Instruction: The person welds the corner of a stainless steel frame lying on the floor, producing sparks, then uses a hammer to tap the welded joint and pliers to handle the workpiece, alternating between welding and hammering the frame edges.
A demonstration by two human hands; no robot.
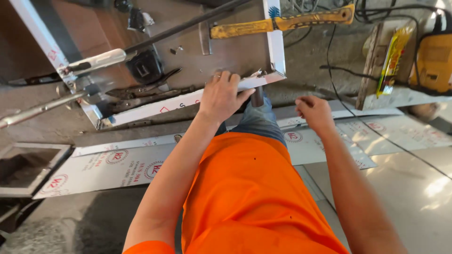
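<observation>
My left hand (221,95) presses down on the near rail of a metal frame (278,51), close to its right corner; a ring shows on one finger. A dark tube (257,97) sticks out below the hand. My right hand (314,112) hovers loosely curled to the right of the frame, holding nothing that I can see. A yellow-handled hammer (287,22) lies across the frame's far right side. My orange shirt fills the lower middle of the view.
Locking pliers (141,91) and a black block (145,67) lie on the sheet inside the frame. A long dark rod (188,24) crosses the frame. Film-covered metal strips (117,164) lie on the floor. A yellow machine (435,61) and cables sit at the right.
</observation>
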